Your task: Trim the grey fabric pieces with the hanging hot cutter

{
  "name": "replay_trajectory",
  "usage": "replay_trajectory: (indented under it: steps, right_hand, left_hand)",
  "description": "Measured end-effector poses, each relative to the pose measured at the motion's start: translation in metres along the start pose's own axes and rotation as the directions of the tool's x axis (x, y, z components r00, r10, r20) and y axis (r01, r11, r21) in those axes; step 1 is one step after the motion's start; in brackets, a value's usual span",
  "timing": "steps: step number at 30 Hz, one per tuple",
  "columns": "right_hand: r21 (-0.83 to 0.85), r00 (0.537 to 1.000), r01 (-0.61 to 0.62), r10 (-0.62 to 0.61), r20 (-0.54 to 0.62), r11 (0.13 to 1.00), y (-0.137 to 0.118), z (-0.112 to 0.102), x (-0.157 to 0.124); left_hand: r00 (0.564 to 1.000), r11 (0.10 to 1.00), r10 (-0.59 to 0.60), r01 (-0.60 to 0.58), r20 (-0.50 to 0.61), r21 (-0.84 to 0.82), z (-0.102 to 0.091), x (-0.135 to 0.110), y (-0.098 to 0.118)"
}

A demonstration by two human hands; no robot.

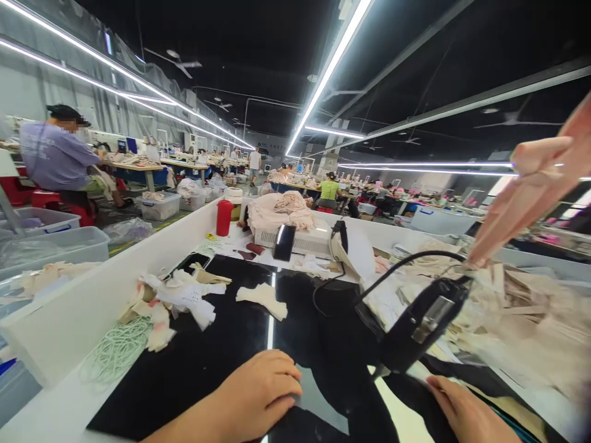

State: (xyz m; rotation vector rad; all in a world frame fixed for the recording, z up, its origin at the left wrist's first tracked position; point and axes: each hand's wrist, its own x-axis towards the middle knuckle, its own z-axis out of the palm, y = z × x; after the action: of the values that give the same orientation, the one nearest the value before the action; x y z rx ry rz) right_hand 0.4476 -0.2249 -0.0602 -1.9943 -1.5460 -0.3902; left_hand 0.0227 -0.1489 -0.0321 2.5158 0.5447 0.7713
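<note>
The left hand point(258, 394) lies knuckles up at 6 o'clock on the glossy worktable point(184, 369), fingers half curled with their tips at the edge of a black fabric piece point(346, 363); whether they pinch it I cannot tell. The right hand point(466, 412), at 5 o'clock, rests flat and released on the same fabric, which spreads between both hands. A black corded hand tool point(422, 323) stands at 11 o'clock from the right hand, just beside it, with cream fabric scraps point(263, 298) at 12 o'clock from the left.
</note>
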Motion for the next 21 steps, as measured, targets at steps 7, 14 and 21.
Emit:
replay_trajectory:
  steps: [7, 14, 21]
  right_hand:
    - [-0.038, 0.982, -0.062, 0.068, 0.178, 0.997, -0.010, -0.006, 0.000]
    - [0.044, 0.964, -0.118, 0.104, 0.245, 0.992, -0.015, -0.015, 0.000]
    - [0.220, 0.961, -0.268, 0.244, 0.132, 0.938, -0.012, -0.019, 0.002]
  left_hand:
    - [0.997, 0.993, 0.059, -0.054, -0.049, 0.106, 0.001, -0.007, -0.018]
    - [0.990, 0.974, 0.103, -0.082, -0.093, 0.209, 0.003, -0.010, -0.033]
    - [0.986, 0.971, 0.118, -0.091, -0.114, 0.223, 0.003, -0.008, -0.033]
